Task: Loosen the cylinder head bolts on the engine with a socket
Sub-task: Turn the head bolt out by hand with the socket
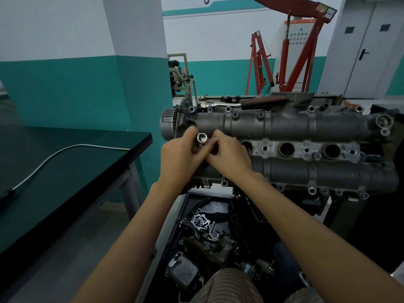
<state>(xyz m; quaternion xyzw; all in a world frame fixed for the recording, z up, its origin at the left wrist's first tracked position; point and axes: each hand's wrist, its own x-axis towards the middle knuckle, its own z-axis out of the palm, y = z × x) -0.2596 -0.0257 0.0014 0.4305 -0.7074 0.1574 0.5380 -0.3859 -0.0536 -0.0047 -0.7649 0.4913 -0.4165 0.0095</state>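
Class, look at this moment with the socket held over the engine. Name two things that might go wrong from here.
1. Both the left hand and the right hand pinch the socket beside open round bores in the cylinder head; it may slip and drop into one.
2. The ratchet lies loose on the engine's far edge; a knock might send it off.

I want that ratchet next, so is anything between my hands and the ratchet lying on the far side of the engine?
Nothing visible blocks it. The ratchet lies exposed along the engine's far edge. Both hands, left hand and right hand, hold the socket nearer you.
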